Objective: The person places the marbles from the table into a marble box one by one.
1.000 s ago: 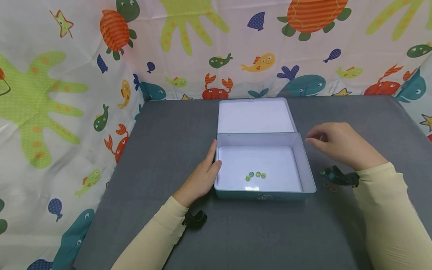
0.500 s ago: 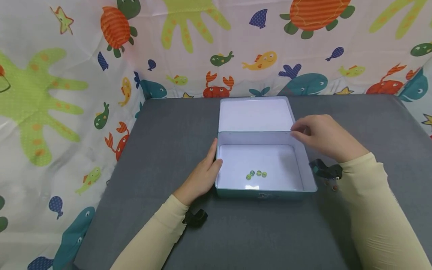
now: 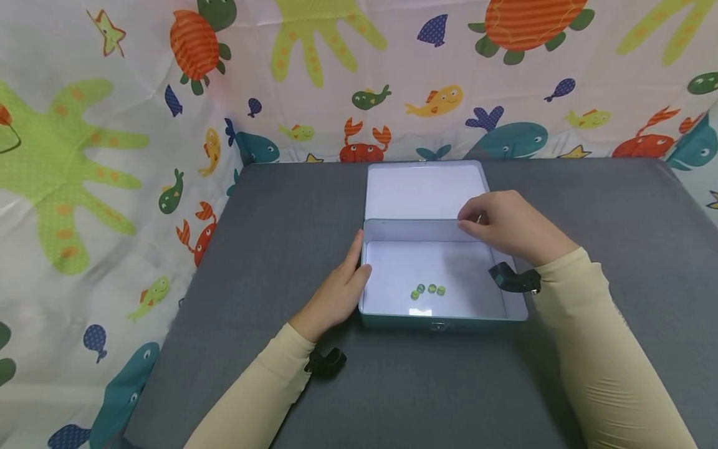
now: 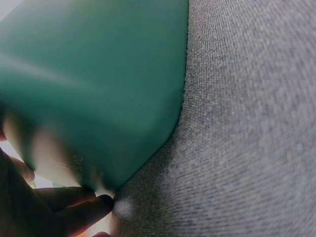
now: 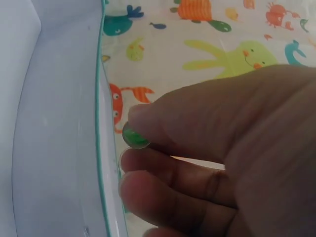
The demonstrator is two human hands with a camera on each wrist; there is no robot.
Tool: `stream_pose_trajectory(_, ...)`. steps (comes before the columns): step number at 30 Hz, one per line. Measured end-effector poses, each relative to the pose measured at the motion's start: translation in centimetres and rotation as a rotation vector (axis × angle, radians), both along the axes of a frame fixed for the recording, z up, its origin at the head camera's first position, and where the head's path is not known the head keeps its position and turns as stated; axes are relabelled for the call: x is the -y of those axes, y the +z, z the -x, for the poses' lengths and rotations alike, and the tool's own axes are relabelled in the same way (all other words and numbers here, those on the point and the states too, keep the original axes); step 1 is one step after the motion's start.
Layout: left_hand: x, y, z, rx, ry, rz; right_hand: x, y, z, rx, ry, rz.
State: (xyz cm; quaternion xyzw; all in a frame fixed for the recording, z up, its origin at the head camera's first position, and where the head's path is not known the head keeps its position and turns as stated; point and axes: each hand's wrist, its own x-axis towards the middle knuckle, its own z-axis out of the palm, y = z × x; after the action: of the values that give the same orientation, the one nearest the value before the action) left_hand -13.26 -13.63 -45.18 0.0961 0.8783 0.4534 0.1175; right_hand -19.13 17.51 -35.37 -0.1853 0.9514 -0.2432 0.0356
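A green metal tin box point(image 3: 437, 322) with a white inside stands on the grey table, its hinged lid point(image 3: 425, 191) laid back. Several green glass marbles point(image 3: 432, 289) lie on its floor near the front. My left hand point(image 3: 336, 293) grips the box's left side, thumb over the rim and fingers along the outer wall. In the left wrist view those fingers point(image 4: 74, 205) lie against the green side. Over the box's back right part hovers my right hand point(image 3: 507, 224). Its thumb and forefinger pinch a green marble point(image 5: 136, 136), seen in the right wrist view beside the rim.
Grey cloth point(image 3: 269, 249) covers the table. A white curtain point(image 3: 314, 125) printed with sea animals hangs behind it and along the left. The dark wrist camera point(image 3: 513, 277) on the right arm overlaps the box's right wall.
My right hand has moved left, from beside the box to over its back right part. The left hand keeps its hold on the box; the marbles inside have not moved.
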Motion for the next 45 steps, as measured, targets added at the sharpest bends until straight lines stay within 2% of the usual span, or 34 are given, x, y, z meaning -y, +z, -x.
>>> stream_pose_trajectory(10,0.0,0.0,0.1,-0.004,0.002,0.008,2.5,-0.7,0.6,0.037,0.059,0.028)
stream_pose_trajectory(17,-0.1,-0.2,0.2,-0.021,-0.006,0.005,3.7,-2.3,1.1,0.067,0.141,0.006)
stream_pose_trajectory(25,-0.2,-0.1,0.2,-0.015,-0.014,0.003,4.4,-3.8,1.5,0.082,0.199,-0.016)
stream_pose_trajectory(37,0.0,0.2,-0.1,-0.011,-0.014,-0.007,4.9,-5.3,2.2,0.103,0.256,-0.052)
stream_pose_trajectory(45,-0.2,0.0,0.2,-0.014,-0.017,-0.015,4.9,-6.1,2.4,0.152,0.253,-0.130)
